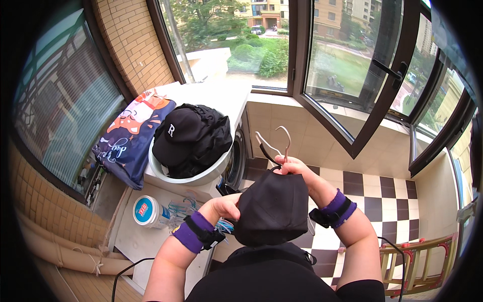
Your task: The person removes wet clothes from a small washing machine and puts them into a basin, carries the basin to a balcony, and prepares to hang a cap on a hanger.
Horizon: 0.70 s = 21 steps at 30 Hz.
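Observation:
In front of my chest I hold a black fabric cap (273,207) with its rounded crown toward me. My left hand (225,207) grips its left edge, the thumb on top and the other fingers hidden behind the cloth. My right hand (300,174) is closed at the far edge, pinching the cap together with the clothes hangers (288,142), whose metal hooks stick up beyond the fingers. A thin black strap loops beside the hooks. Most of the hangers is hidden behind the cap.
A white basin (193,178) of black clothes, with another black cap (177,135) on top, stands left on a white washing machine (236,93). Beside it lies a dark blue printed bag (133,133). Nearer are a white bucket (146,214) and several hangers (183,209). An open window (352,143) juts inward; a ladder (417,261) lies right.

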Tool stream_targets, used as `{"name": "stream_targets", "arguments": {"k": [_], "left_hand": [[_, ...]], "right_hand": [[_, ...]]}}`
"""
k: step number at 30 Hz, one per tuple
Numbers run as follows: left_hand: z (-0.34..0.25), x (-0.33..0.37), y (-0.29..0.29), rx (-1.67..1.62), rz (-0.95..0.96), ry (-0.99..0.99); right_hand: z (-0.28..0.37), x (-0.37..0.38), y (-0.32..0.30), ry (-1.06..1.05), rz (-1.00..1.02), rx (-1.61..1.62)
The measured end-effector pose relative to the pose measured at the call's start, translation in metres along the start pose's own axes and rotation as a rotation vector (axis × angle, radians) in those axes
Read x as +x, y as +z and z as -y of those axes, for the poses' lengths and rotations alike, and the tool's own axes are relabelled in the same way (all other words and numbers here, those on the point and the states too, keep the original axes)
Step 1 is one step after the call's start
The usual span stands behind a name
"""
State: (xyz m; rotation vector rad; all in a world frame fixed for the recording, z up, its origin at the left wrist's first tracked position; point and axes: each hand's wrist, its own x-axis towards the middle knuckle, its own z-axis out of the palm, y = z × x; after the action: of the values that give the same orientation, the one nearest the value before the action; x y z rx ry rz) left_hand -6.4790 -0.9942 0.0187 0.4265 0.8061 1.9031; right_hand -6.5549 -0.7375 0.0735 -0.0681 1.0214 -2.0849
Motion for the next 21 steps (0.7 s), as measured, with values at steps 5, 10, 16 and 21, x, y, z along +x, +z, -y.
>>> {"name": "stream_targets", "arguments": {"k": [5,10,16,21], "left_hand": [[0.017,0.001,-0.008,-0.074,0.126,-0.004],[0.029,-0.004,-0.025,-0.227,0.189,0.111],[0.027,0.0,-0.008,-0.202,0.183,-0.08],[0.017,-0.006,0.0,-0.131,0.122,-0.186]], "right_hand": [[0.003,0.009,0.001,-0.049,0.053,-0.03],[-0.003,0.021,-0.033,-0.099,0.088,-0.127],[0.0,0.003,0.006,-0.07,-0.073,-0.399],[0.01,-0.01,0.013,-0.074,0.124,-0.334]]}}
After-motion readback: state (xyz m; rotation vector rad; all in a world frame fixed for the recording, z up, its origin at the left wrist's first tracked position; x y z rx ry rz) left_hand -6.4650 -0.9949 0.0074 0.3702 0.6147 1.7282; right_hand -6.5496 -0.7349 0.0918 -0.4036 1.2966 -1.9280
